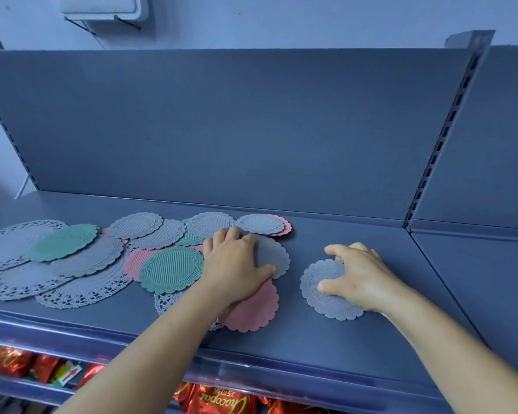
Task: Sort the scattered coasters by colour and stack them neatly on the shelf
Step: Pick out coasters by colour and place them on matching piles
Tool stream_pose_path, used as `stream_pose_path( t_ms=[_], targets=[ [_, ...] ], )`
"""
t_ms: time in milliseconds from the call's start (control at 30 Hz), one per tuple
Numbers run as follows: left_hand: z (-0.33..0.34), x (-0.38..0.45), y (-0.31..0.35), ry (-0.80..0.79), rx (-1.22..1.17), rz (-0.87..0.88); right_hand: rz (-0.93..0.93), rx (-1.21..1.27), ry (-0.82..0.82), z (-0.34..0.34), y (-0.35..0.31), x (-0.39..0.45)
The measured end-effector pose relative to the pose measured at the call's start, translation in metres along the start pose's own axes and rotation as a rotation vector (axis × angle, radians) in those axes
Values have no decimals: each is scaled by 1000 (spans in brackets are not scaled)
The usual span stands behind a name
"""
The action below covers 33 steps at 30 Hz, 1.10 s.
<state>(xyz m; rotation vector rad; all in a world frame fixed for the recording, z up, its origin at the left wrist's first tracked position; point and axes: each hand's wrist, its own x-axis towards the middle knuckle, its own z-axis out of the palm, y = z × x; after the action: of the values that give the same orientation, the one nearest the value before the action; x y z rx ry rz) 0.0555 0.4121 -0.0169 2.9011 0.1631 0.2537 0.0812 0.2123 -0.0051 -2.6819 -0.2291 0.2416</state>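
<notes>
Several scalloped coasters in grey, green and pink lie overlapping on the grey shelf (326, 348), mostly left of centre. My left hand (235, 265) lies flat on a grey coaster (274, 253), thumb at its near edge, with a pink coaster (256, 309) partly under my wrist. A green coaster (169, 268) lies just left of that hand. My right hand (359, 279) rests with bent fingers on a separate grey coaster (326, 297) lying alone to the right. Whether it grips that coaster is unclear.
Large grey lace doilies (18, 258) and another green coaster (63, 242) fill the shelf's left part. A slotted upright (440, 138) bounds the bay at the right. Red snack packets (219, 398) sit on the lower shelf.
</notes>
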Motion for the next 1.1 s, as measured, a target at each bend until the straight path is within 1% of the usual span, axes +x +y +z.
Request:
stream_pose_path(
  t_ms=[100, 200, 300, 367, 467, 533, 633, 733, 867, 933, 1100],
  targets=[
    [-1, 3, 3, 16, -49, 74, 31, 17, 42, -3, 7, -2],
    [-2, 6, 10, -24, -130, 164, 35, 71, 56, -5, 13, -8],
    [-1, 6, 17, -95, -224, 190, 18, 104, 88, -6, 20, -15],
    [-1, 6, 21, -95, -235, 205, 14, 135, 120, -9, 24, -19],
    [-1, 6, 29, -47, -201, 216, 17, 201, 154, -14, 31, -26],
    [-4, 7, 35, -24, -244, 209, 11, 252, 179, -18, 36, -32],
    [-11, 6, 48, 46, -285, 247, 3, 324, 236, -25, 45, -42],
    [-17, 3, 70, 134, -350, 276, 15, 386, 339, -38, 59, -52],
    [-18, 1, 110, 165, -487, 280, 17, 443, 478, -61, 90, -68],
    [-14, 1, 134, 139, -576, 275, 37, 462, 530, -74, 111, -77],
    [9, -3, 204, -10, -746, 240, 96, 465, 621, -102, 178, -98]
  ],
)
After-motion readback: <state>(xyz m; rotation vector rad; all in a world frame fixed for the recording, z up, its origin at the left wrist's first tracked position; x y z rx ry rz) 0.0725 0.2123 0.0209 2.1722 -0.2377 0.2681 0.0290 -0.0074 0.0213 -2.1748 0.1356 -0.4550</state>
